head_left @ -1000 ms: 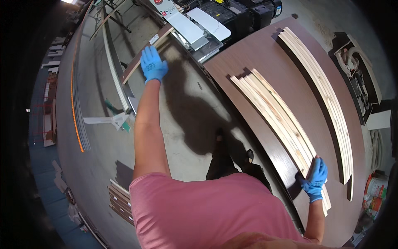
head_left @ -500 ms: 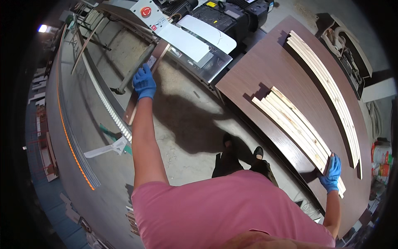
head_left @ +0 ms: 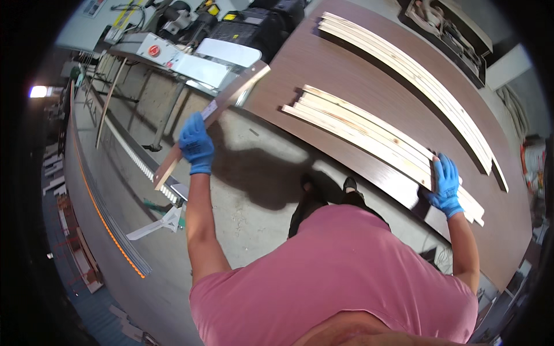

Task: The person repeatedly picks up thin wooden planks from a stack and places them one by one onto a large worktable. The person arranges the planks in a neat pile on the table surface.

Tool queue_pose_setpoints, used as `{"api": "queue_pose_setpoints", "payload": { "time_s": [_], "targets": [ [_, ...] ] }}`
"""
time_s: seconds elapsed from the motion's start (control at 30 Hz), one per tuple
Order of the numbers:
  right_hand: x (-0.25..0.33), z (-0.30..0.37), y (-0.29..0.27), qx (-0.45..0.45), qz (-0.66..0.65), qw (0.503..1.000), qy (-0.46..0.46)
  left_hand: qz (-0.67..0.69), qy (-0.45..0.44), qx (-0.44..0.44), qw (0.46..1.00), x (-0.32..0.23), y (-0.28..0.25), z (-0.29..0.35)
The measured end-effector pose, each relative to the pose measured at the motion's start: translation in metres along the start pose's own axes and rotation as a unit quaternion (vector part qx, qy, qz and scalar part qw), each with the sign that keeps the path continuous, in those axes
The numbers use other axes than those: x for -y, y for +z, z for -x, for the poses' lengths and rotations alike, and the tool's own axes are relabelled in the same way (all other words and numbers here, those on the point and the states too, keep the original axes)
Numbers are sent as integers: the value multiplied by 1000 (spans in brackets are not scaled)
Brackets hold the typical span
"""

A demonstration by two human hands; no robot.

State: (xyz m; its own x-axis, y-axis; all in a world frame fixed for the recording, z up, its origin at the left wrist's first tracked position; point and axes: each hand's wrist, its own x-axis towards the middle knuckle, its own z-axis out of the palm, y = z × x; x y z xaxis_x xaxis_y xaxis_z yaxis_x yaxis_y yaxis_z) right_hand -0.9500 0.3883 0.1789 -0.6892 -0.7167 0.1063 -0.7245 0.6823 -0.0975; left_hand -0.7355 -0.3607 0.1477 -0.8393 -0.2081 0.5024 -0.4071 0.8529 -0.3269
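- In the head view, the left hand (head_left: 197, 143) is curled over the brown board (head_left: 228, 96) and appears to have hold of it; its thumb is hidden, so how tightly it closes cannot be told.
- The brown board slants across the view above the floor, its upper end overlapping the white plate (head_left: 229, 53) of the machine beyond.
- The right hand (head_left: 445, 184) is partly open, laid across the near strips (head_left: 369, 130) towards their lower end; whether it grips or only rests there cannot be told.
- Those pale wooden strips lie side by side on the brown table (head_left: 352, 75), with the far strips (head_left: 412, 69) apart from them on the same top.
- The step in hand looks to be handling the brown board with one hand while the other minds the near strips.
- The next move would seem to call for a secure hold on the board and for its upper end to clear the plate and table edge.
- A pale label (head_left: 210, 109) sits on the board, and a yellow sticker (head_left: 229, 17) on the black housing (head_left: 248, 30); both are too small to read.
- A red button (head_left: 154, 51) stands on the machine's pale panel.
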Motion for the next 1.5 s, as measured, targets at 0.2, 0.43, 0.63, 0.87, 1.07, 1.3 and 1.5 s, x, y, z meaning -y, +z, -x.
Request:
{"api": "queue_pose_setpoints", "payload": {
  "time_s": [0.2,0.43,0.63,0.87,1.07,1.3,1.5],
  "targets": [
    [-5,7,0,-45,-42,998,-23,262,139,39,954,-88,-95,-86],
    [-8,8,-3,-55,-52,997,-20,391,287,61,872,-286,-104,-192],
    [-9,12,-4,-17,-72,997,23,372,344,301,808,-425,-113,-193],
    [1,22,-2,-104,-9,994,11,420,317,377,762,-446,-146,-181],
    [18,-18,-18,4,-34,999,23,384,392,302,780,-453,-147,-159],
    [13,-36,-15,20,-47,999,1,387,361,175,830,-407,-153,-136],
    [12,-33,-16,51,-57,997,7,215,441,207,846,-387,-161,-130]
  ]
}}
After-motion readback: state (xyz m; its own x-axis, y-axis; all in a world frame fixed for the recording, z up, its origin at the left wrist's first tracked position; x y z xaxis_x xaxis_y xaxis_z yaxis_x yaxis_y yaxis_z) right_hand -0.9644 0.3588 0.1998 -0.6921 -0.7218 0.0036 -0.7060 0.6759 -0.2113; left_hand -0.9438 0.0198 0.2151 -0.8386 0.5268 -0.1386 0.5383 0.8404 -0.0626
